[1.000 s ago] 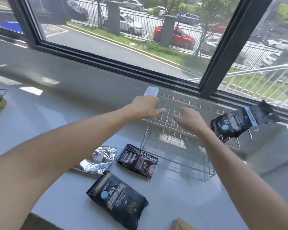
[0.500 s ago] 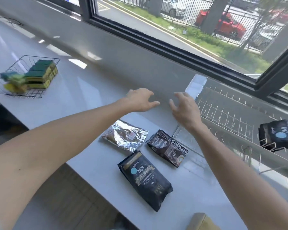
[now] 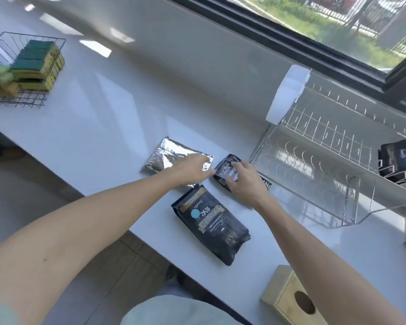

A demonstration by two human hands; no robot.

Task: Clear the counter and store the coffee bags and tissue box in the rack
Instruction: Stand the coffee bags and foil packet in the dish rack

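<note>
- Fingers: the right hand (image 3: 242, 181) lies on the small dark coffee bag (image 3: 227, 171), fingers curled over its glossy face and gripping it. The left hand (image 3: 189, 171) rests on the silver foil pouch (image 3: 164, 158), fingers extended and flat, not curled round it.
- Near edge of the counter (image 3: 103, 127): a pale wooden tissue box (image 3: 284, 294) with an oval slot sits at the near right corner.
- Just beyond it, a large black coffee bag (image 3: 212, 227), flat and rectangular with gold lettering, lies at an angle close to the near edge.
- Mid-counter: the crinkled foil pouch and the small dark bag lie side by side, just left of the wire rack (image 3: 314, 165).
- Rack: chrome wire, two tiers; another black coffee bag (image 3: 401, 160) sits on its upper tier at the right.
- Far left corner: a dark wire basket (image 3: 33, 99) holds stacked green-and-yellow sponges (image 3: 36, 64).
</note>
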